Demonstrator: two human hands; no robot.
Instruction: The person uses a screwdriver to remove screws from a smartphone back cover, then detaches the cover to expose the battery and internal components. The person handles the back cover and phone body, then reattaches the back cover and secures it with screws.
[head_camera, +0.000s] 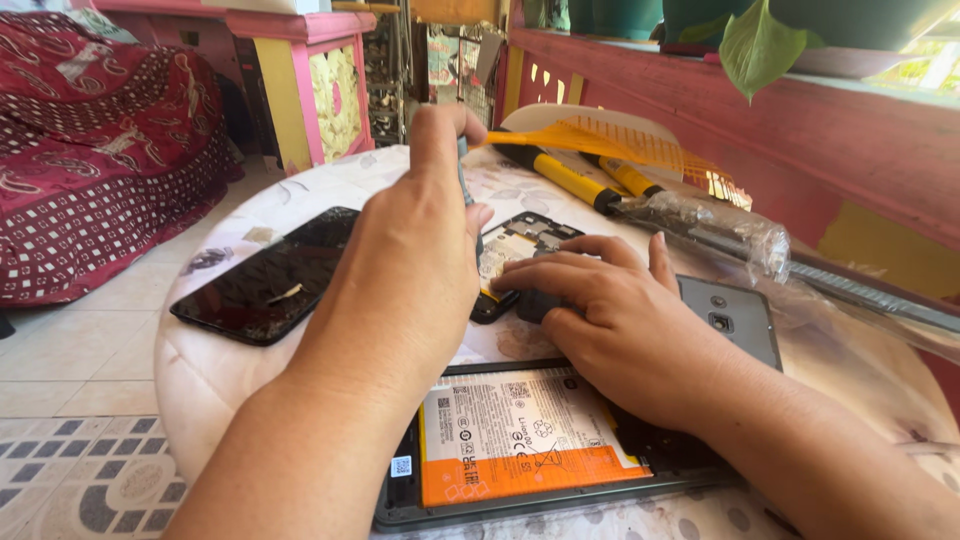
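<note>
My left hand (415, 250) is closed around a thin screwdriver (463, 170) held upright, its tip down over an opened black phone (520, 245) in the middle of the round table (210, 370). My right hand (610, 315) lies flat on that phone, fingers spread and pressing it to the table. Most of the phone is hidden under both hands. Nearest me lies another opened device (530, 450), its white and orange battery facing up, partly under my right wrist.
A black phone screen (270, 280) lies at the left of the table. A grey back cover (730, 315) sits to the right. Yellow-handled tools (565, 180), an orange mesh swatter (620, 140) and a plastic-wrapped rod (740, 235) lie at the back. A red patterned cushion (90, 140) is far left.
</note>
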